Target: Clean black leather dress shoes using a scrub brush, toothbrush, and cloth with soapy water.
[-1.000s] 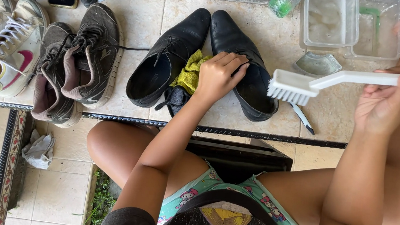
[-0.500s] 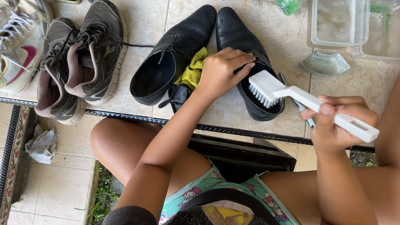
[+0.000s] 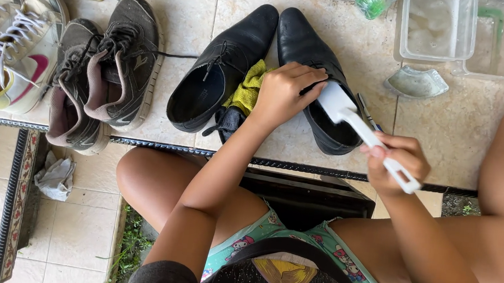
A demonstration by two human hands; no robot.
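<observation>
Two hands were engaged: right black shoe (image 3: 316, 80), mid-ledge, was gripped by left hand (image 3: 284, 92), white brush (image 3: 353, 117) clenched in right hand (image 3: 398, 162); slipped bristles could scuff the knuckles.

Premises present as a domestic porch or doorstep: beige floor tiles (image 3: 359, 53) with a dark patterned border, pairs of household footwear lined up at upper left (image 3: 105, 66), clear plastic tubs (image 3: 438, 30) at upper right, grass visible at bottom edge.
</observation>
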